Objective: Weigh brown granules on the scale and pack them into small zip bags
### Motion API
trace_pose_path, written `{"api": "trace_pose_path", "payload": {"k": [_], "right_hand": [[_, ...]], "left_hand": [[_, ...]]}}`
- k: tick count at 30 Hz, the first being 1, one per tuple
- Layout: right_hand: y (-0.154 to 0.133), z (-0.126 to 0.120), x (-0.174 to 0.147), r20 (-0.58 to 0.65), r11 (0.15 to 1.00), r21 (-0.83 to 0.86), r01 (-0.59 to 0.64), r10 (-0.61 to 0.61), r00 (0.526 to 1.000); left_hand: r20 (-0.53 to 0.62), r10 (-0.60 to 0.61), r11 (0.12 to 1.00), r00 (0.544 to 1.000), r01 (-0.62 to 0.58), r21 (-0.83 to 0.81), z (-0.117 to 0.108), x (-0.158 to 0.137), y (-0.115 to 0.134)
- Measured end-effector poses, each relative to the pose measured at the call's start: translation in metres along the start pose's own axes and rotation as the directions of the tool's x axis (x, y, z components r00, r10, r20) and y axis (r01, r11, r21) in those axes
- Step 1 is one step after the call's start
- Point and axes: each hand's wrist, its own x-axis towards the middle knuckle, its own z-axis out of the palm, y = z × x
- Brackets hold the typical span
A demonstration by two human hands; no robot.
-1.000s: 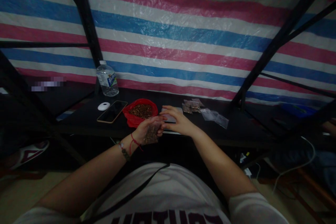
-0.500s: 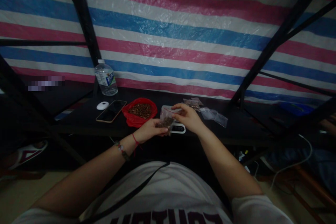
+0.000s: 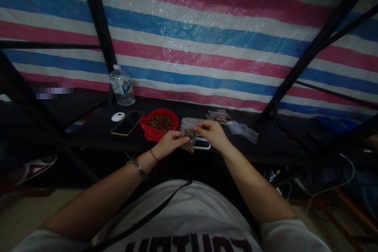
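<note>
Between my two hands is a small clear zip bag [image 3: 189, 145] with brown bits inside and a red line along its top. My left hand [image 3: 169, 143] pinches the bag's left side, thumb in front. The fingers of my right hand [image 3: 213, 134] are closed on its upper right corner by the red line. Behind the bag, partly covered, a white digital scale [image 3: 207, 147] rests on the table's front edge. A red plastic bag [image 3: 177, 123] full of brown pieces [image 3: 160, 122] lies open just left of the hands.
Several filled zip bags [image 3: 217, 117] lie beyond my right hand, with flat unfilled ones [image 3: 242, 130] beside them. Leftward are a phone [image 3: 128, 123], a white round object [image 3: 118, 117] and a clear bottle [image 3: 122, 86]. Dark metal posts [image 3: 102, 31] frame the black table before a striped sheet [image 3: 189, 47].
My left fingers have shifted on the zip bag, so more of its brown contents show. My right hand stays at its top corner. The whole view has moved slightly.
</note>
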Motion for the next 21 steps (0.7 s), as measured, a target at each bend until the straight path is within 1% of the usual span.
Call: {"api": "trace_pose_path", "payload": {"k": [4,6,9,13,15,17,20,21], "right_hand": [[0.001,0.0009,-0.0002,0.031,0.999,0.03,-0.015,0.014,0.999],[0.002,0.0,0.0004,0.011,0.999,0.043,-0.008,0.008,1.0],[0.0037,-0.0013,0.0015,0.021,0.999,0.042,-0.002,0.001,1.0],[0.0052,-0.0024,0.002,0.016,1.0,0.011,-0.008,0.008,1.0],[0.0054,-0.0033,0.002,0.026,1.0,0.013,-0.018,0.018,0.999],[0.0056,-0.0044,0.0021,0.029,1.0,0.023,-0.02,0.019,0.999],[0.0065,-0.0052,0.0024,0.044,0.999,0.034,0.0,-0.001,0.999],[0.0071,-0.0051,0.0026,0.042,0.999,0.035,0.003,-0.004,0.999]], "left_hand": [[-0.067,0.08,0.996,0.995,-0.083,-0.045,0.0006,0.0,-0.0008],[-0.056,0.071,0.997,0.996,-0.073,-0.029,0.0002,0.0002,-0.0014],[-0.031,0.042,0.999,0.999,-0.043,-0.032,-0.0013,0.0004,-0.0023],[-0.033,0.048,0.997,0.998,-0.05,-0.051,-0.0017,0.0013,-0.002],[-0.04,0.071,0.996,0.997,-0.074,-0.059,-0.0017,0.0018,-0.0008],[-0.108,0.112,0.991,0.988,-0.119,-0.06,-0.0026,0.002,0.0005],[-0.258,0.157,0.987,0.953,-0.159,0.013,-0.0059,0.0024,0.0014],[-0.291,0.168,0.986,0.942,-0.163,0.041,-0.0073,0.0026,0.0015]]}}
